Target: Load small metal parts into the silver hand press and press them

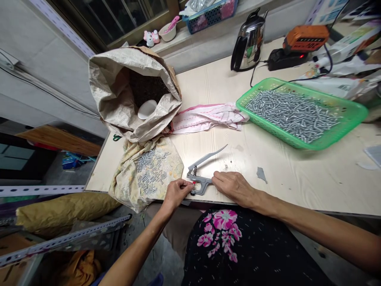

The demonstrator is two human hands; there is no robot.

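Grey snap-fastener pliers (pixel 203 183) lie near the table's front edge, with the upper lever raised and a dark spring at the joint. My right hand (pixel 236 188) is closed around the end of the lower handle. At the jaw end, beside a small red part, the fingertips of my left hand (pixel 177 192) are pinched together. Whatever they hold is too small to make out. To the left, small silvery metal pins (pixel 150 169) lie scattered over a yellowish patterned cloth (pixel 125 182).
A green basket (pixel 323 145) full of similar metal pieces stands at the right. Behind the pliers lies a pink-and-white towel (pixel 205 117). An open woven sack (pixel 104 87) with a white bowl (pixel 147 109) inside stands back left. A kettle (pixel 248 41) and an orange battery (pixel 306 38) are at the back.
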